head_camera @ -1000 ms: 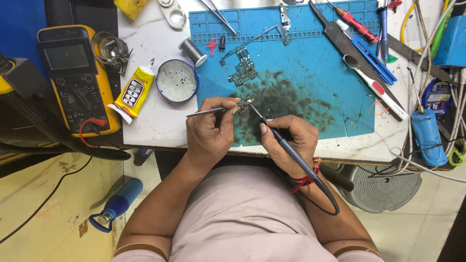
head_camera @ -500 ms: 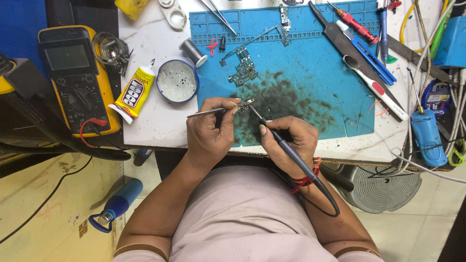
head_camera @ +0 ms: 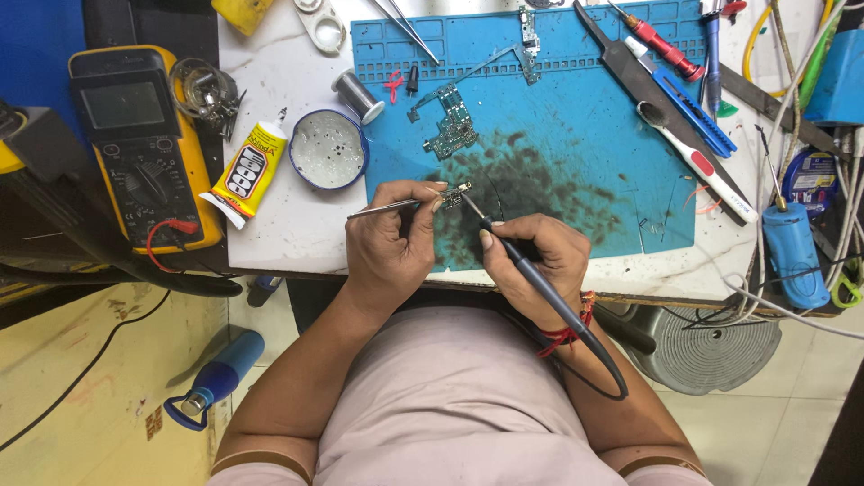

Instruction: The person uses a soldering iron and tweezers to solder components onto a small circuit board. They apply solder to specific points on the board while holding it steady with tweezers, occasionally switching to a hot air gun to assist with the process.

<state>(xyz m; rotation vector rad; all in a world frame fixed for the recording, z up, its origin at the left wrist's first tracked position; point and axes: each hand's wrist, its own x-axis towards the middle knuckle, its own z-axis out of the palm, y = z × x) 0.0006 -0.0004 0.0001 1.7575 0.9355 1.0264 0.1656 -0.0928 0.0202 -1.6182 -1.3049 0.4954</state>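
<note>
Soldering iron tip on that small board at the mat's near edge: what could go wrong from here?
1. The left hand holds the small board with tweezers only; it may slip under the soldering iron.
2. The iron's tip works close to the left fingertips: a burn seems possible.
3. The iron's cord loops off the table by the right hand; a snag could jerk the tip.

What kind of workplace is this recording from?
Most likely a small electronics repair bench: a stained blue silicone work mat with a small green circuit board on it, a yellow multimeter, and the right hand holding a black soldering iron.
</note>
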